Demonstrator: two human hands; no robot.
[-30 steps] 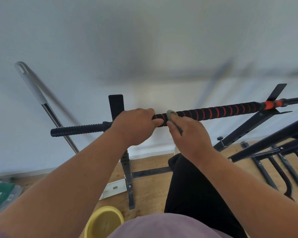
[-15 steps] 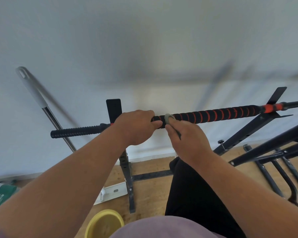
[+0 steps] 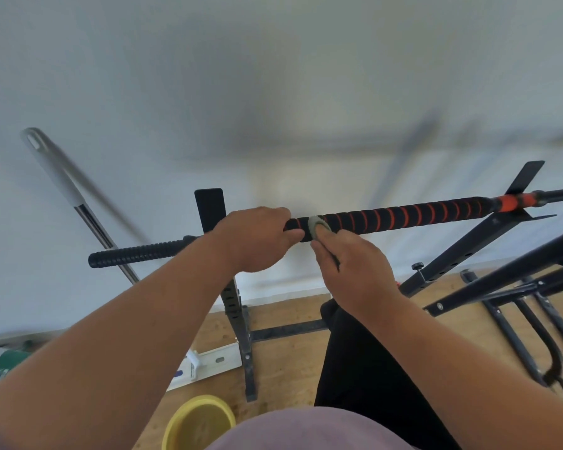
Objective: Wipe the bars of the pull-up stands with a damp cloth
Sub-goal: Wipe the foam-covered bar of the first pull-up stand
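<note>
Grip detail: your left hand (image 3: 257, 238) wraps the black, orange-striped foam pull-up bar (image 3: 403, 216); just beside it, your right hand (image 3: 351, 267) pinches a small grey-green cloth (image 3: 314, 226) against the bar.

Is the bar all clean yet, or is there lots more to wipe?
You can't tell by looking which parts are already clean. Right now the left hand grips the bar while the right hand presses the grey cloth on it, near its left end. The long striped stretch to the right probably still needs wiping, and so do the other stands' bars.
</note>
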